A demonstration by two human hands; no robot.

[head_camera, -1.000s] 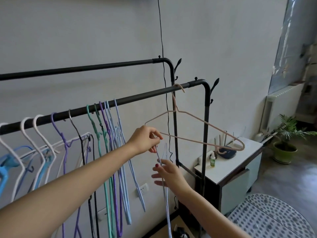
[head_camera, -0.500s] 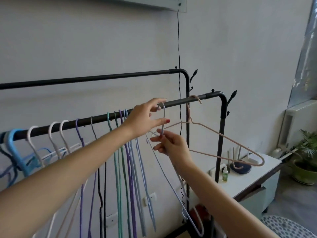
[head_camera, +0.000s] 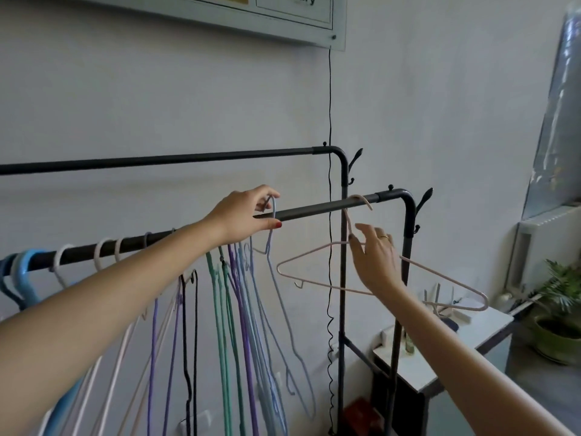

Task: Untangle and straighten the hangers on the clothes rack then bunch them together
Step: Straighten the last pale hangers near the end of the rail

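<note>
Two hands were raised at the front rail (head_camera: 317, 211) of the clothes rack. A pale blue hanger's hook (head_camera: 273, 206) was pinched on the rail by the left hand (head_camera: 243, 220). At its three o'clock, the pink hanger (head_camera: 440, 275) was touched by the loosely spread right hand (head_camera: 375, 258).

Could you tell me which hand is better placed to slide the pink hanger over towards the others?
The right hand: it is open at the pink hanger neck, while the left hand pinches the pale blue hanger hook at the rail.
</note>
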